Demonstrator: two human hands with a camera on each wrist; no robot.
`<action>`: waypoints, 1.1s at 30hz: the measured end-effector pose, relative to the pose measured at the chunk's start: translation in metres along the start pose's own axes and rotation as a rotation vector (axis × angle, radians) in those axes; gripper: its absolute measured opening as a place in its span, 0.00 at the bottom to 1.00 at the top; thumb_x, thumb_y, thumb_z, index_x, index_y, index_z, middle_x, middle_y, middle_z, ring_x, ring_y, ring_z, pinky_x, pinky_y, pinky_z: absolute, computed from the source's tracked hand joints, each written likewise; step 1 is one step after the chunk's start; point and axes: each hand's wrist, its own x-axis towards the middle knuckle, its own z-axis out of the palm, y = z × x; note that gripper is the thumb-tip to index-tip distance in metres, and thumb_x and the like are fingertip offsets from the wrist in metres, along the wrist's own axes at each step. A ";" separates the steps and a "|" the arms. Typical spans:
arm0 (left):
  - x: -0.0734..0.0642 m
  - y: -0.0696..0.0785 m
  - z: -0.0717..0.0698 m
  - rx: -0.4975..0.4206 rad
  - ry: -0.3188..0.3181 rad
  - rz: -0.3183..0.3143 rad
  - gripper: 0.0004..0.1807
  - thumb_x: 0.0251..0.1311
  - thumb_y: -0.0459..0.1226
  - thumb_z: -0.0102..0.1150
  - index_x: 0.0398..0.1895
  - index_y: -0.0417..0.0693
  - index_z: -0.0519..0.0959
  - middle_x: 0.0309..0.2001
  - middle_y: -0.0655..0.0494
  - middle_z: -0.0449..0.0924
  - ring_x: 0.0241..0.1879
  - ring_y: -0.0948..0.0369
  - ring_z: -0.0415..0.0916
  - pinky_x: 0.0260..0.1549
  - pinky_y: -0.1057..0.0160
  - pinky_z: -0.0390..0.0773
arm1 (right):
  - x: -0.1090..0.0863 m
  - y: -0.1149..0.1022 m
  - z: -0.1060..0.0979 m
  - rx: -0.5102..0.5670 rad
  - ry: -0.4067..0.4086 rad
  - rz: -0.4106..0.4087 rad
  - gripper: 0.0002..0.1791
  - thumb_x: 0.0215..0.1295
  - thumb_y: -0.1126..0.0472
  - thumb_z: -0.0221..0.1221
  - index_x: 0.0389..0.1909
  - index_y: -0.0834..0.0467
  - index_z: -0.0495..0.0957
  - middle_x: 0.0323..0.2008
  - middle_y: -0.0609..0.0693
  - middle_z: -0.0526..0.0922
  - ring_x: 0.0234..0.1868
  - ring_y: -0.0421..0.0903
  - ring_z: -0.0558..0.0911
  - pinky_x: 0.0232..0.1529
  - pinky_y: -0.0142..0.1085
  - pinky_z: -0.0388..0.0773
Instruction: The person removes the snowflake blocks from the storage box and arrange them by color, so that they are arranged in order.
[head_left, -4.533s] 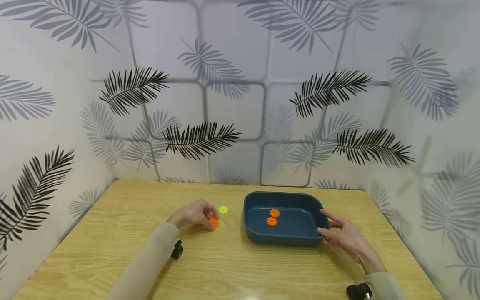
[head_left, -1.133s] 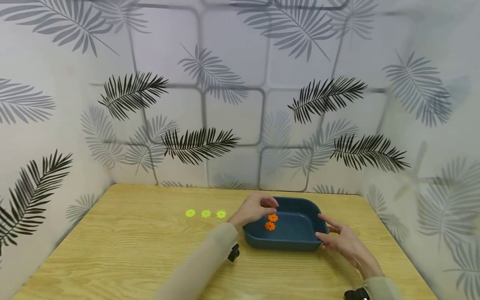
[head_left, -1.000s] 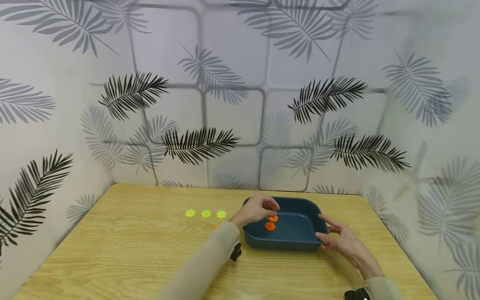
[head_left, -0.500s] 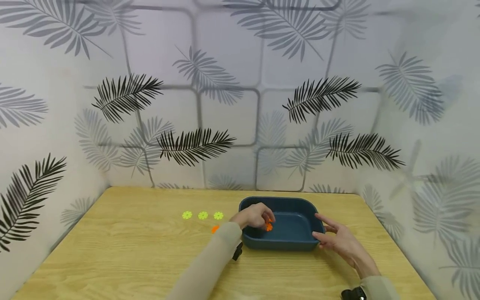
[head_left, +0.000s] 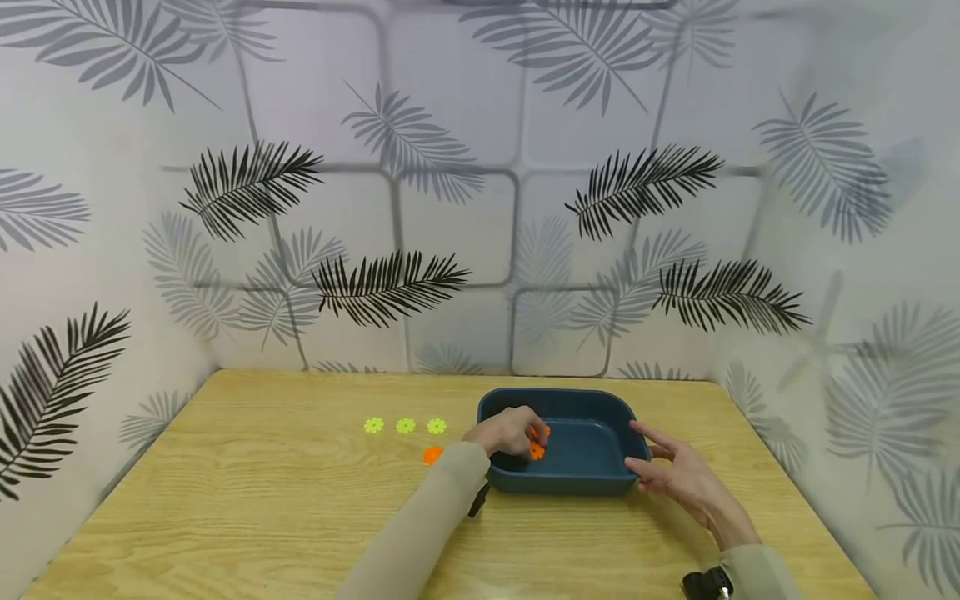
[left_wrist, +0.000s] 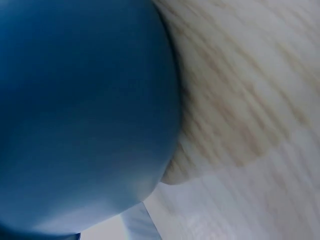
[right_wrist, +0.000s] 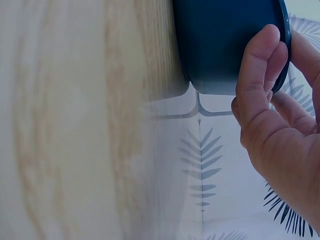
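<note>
My left hand [head_left: 512, 430] reaches over the left rim into a dark blue box [head_left: 562, 483], fingers bent down at two orange notched discs [head_left: 537, 451] on its floor. The fingers partly cover the discs, and I cannot tell whether one is pinched. My right hand [head_left: 686, 482] holds the box by its right end, fingers at the rim. In the right wrist view, the right hand [right_wrist: 280, 120] has fingers against the wall of the box [right_wrist: 215, 45]. The left wrist view shows only the outer wall of the box [left_wrist: 90, 110], with the left hand out of sight.
Three yellow-green notched discs [head_left: 405, 425] lie in a row on the wooden table [head_left: 247, 492], left of the box. Another orange disc [head_left: 432, 455] lies nearer, partly behind the left sleeve [head_left: 427, 517]. A leaf-patterned wall [head_left: 465, 208] stands behind the table.
My left hand has moved from an orange disc on the table into the box and lowered to the discs there, uncovering the yellow-green row. The right hand stays at the box's right end.
</note>
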 end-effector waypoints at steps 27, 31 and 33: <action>0.002 0.003 0.000 0.102 0.014 0.039 0.11 0.54 0.29 0.69 0.34 0.55 0.80 0.36 0.59 0.78 0.36 0.62 0.74 0.35 0.66 0.76 | 0.002 0.000 -0.003 -0.002 -0.005 0.003 0.45 0.65 0.61 0.64 0.78 0.55 0.50 0.48 0.59 0.62 0.29 0.43 0.80 0.40 0.37 0.83; 0.002 0.002 -0.001 0.124 0.027 0.093 0.08 0.56 0.33 0.70 0.35 0.56 0.84 0.38 0.61 0.80 0.38 0.64 0.75 0.39 0.67 0.77 | 0.002 0.000 -0.001 0.002 -0.015 0.003 0.45 0.65 0.61 0.64 0.78 0.55 0.50 0.49 0.59 0.61 0.29 0.43 0.80 0.40 0.37 0.83; 0.001 0.002 -0.001 0.086 0.036 0.119 0.08 0.57 0.33 0.69 0.38 0.55 0.85 0.38 0.61 0.81 0.38 0.64 0.75 0.39 0.67 0.77 | 0.001 0.000 -0.002 -0.002 -0.023 0.002 0.45 0.65 0.60 0.64 0.78 0.56 0.49 0.50 0.59 0.61 0.30 0.43 0.80 0.41 0.38 0.83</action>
